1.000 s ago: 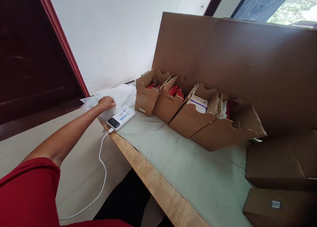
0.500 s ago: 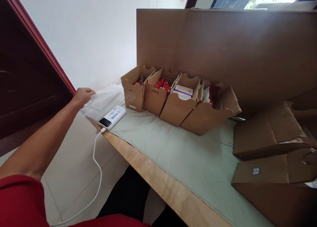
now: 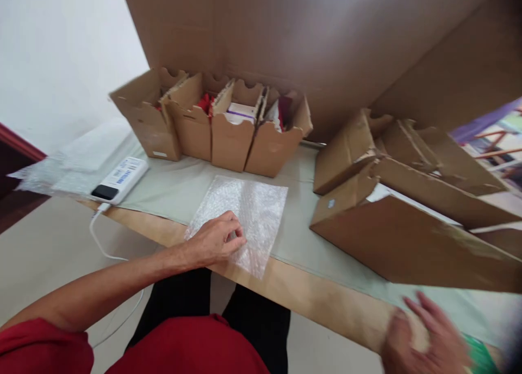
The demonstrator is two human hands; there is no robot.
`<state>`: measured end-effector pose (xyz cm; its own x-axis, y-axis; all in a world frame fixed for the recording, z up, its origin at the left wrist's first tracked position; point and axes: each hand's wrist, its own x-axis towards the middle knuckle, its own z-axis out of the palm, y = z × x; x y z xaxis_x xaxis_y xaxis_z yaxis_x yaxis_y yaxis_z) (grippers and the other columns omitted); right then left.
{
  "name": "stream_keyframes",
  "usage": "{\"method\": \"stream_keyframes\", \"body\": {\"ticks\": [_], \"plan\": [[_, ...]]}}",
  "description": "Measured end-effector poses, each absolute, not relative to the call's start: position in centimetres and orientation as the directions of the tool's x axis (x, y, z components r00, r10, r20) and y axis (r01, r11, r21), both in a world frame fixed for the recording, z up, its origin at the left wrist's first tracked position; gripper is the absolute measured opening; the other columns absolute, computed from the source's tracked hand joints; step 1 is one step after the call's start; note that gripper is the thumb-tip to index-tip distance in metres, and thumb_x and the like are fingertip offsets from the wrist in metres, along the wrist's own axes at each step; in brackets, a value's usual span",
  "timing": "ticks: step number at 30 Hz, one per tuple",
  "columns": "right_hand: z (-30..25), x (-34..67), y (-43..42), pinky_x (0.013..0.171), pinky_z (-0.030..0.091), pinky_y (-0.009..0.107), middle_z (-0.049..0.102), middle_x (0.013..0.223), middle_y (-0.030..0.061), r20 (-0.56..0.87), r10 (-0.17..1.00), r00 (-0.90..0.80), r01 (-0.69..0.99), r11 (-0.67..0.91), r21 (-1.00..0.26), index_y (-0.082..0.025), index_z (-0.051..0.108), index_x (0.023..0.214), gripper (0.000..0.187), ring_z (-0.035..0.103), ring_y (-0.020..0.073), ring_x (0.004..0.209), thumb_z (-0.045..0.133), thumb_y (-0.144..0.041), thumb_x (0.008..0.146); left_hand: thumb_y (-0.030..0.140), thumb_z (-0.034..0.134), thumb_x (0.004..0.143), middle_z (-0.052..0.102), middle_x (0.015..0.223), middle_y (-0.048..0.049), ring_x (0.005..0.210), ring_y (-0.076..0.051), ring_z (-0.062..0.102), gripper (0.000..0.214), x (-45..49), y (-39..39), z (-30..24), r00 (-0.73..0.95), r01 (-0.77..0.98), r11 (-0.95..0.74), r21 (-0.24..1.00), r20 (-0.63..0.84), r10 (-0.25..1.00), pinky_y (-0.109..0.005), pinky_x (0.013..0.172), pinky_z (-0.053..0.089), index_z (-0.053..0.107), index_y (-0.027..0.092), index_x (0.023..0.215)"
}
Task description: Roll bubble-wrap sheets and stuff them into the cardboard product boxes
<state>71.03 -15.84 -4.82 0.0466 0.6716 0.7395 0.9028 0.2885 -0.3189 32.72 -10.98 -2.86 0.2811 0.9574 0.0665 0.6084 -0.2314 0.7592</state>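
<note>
A clear bubble wrap sheet (image 3: pixel 261 211) lies flat on the cloth-covered table, its near corner reaching over the wooden edge. Over its near left part is my left hand (image 3: pixel 218 238), fingers loosely curled with a gap between thumb and forefinger; nothing is gripped in them. At the lower right, my right hand (image 3: pixel 426 336) is blurred by motion near the table's front edge. Its fingers are spread and I see nothing held. Something green and shiny (image 3: pixel 479 355) shows beside the right wrist; what it is, I cannot make out.
Several cardboard bins (image 3: pixel 232 137) with red packets and white boxes stand along the back. Larger cardboard bins (image 3: pixel 408 238) occupy the right. More bubble wrap (image 3: pixel 69 162) and a white power bank (image 3: pixel 120 181), its cable (image 3: pixel 98 235) hanging down, lie at the left. A tall cardboard panel (image 3: pixel 285 37) stands behind.
My left hand has come right from the bubble wrap pile to the middle of the table, where a single sheet now lies. My right hand has entered view. The camera has turned right.
</note>
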Motion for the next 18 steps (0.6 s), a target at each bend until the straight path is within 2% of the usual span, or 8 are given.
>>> {"method": "stream_keyframes", "body": {"ticks": [2, 4, 7, 9, 11, 13, 15, 18], "plan": [[-5.6, 69.4, -16.3, 0.099, 0.052, 0.054, 0.069, 0.126, 0.0157, 0.681, 0.720, -0.132, 0.871, 0.412, -0.266, -0.017, 0.068, 0.117, 0.020, 0.067, 0.0329, 0.113, 0.060, -0.023, 0.100, 0.028, 0.056, 0.093, 0.064, 0.106, -0.0062, 0.080, -0.015, 0.063, 0.015, 33.9, -11.8, -3.7, 0.398, 0.630, -0.330, 0.703, 0.072, 0.915, -0.031, 0.074, 0.054, 0.068, 0.019, 0.096], [-5.7, 67.2, -16.2, 0.097, 0.054, 0.050, 0.065, 0.133, 0.0170, 0.578, 0.745, -0.333, 0.794, 0.552, -0.254, -0.019, 0.064, 0.126, 0.029, 0.065, 0.0327, 0.119, 0.059, -0.017, 0.098, 0.028, 0.056, 0.096, 0.065, 0.115, -0.0100, 0.098, -0.021, 0.065, 0.019, 33.3, -12.5, -4.1, 0.461, 0.663, -0.432, 0.611, 0.121, 0.879, -0.037, 0.087, 0.056, 0.069, 0.019, 0.105], [-5.0, 64.2, -15.3, 0.100, 0.052, 0.051, 0.055, 0.148, 0.0188, 0.449, 0.744, -0.494, 0.724, 0.638, -0.262, -0.020, 0.056, 0.140, 0.047, 0.055, 0.0334, 0.134, 0.052, -0.008, 0.095, 0.029, 0.061, 0.093, 0.060, 0.137, -0.0135, 0.128, -0.031, 0.056, 0.025, 31.0, -13.0, -4.6, 0.533, 0.708, -0.541, 0.453, 0.160, 0.831, -0.049, 0.108, 0.048, 0.067, 0.021, 0.116], [-4.8, 63.0, -14.5, 0.102, 0.050, 0.052, 0.051, 0.153, 0.0185, 0.361, 0.735, -0.574, 0.680, 0.673, -0.290, -0.020, 0.054, 0.143, 0.055, 0.051, 0.0337, 0.139, 0.049, -0.004, 0.090, 0.032, 0.064, 0.092, 0.054, 0.148, -0.0145, 0.138, -0.034, 0.049, 0.035, 30.0, -13.3, -5.0, 0.567, 0.726, -0.577, 0.374, 0.148, 0.810, -0.053, 0.113, 0.044, 0.064, 0.023, 0.125], [-5.1, 62.1, -14.0, 0.102, 0.050, 0.052, 0.053, 0.153, 0.0177, 0.279, 0.714, -0.642, 0.637, 0.700, -0.324, -0.019, 0.058, 0.140, 0.054, 0.050, 0.0338, 0.139, 0.049, -0.004, 0.089, 0.036, 0.065, 0.091, 0.053, 0.149, -0.0161, 0.139, -0.035, 0.048, 0.041, 29.7, -13.7, -5.4, 0.582, 0.735, -0.593, 0.330, 0.143, 0.801, -0.054, 0.112, 0.044, 0.061, 0.022, 0.130], [-5.8, 61.4, -13.8, 0.101, 0.050, 0.052, 0.059, 0.147, 0.0160, 0.261, 0.691, -0.674, 0.601, 0.719, -0.349, -0.020, 0.066, 0.131, 0.044, 0.053, 0.0334, 0.136, 0.051, -0.006, 0.092, 0.040, 0.066, 0.091, 0.055, 0.146, -0.0175, 0.135, -0.036, 0.051, 0.044, 30.1, -14.1, -5.6, 0.584, 0.740, -0.601, 0.301, 0.155, 0.797, -0.054, 0.109, 0.045, 0.061, 0.020, 0.130], [-6.5, 61.0, -13.7, 0.099, 0.050, 0.050, 0.068, 0.136, 0.0129, 0.317, 0.686, -0.655, 0.573, 0.724, -0.383, -0.022, 0.071, 0.120, 0.033, 0.060, 0.0310, 0.129, 0.052, -0.007, 0.096, 0.044, 0.070, 0.088, 0.058, 0.142, -0.0184, 0.129, -0.037, 0.054, 0.050, 30.7, -14.3, -5.4, 0.589, 0.743, -0.610, 0.275, 0.166, 0.791, -0.054, 0.105, 0.046, 0.061, 0.019, 0.130], [-6.6, 61.1, -13.6, 0.093, 0.052, 0.044, 0.075, 0.120, 0.0095, 0.439, 0.735, -0.518, 0.539, 0.678, -0.499, -0.023, 0.072, 0.112, 0.026, 0.068, 0.0258, 0.115, 0.053, -0.008, 0.100, 0.046, 0.073, 0.085, 0.063, 0.136, -0.0191, 0.121, -0.037, 0.059, 0.058, 31.3, -14.2, -5.0, 0.610, 0.733, -0.637, 0.240, 0.182, 0.771, -0.054, 0.100, 0.046, 0.059, 0.017, 0.133]]}}
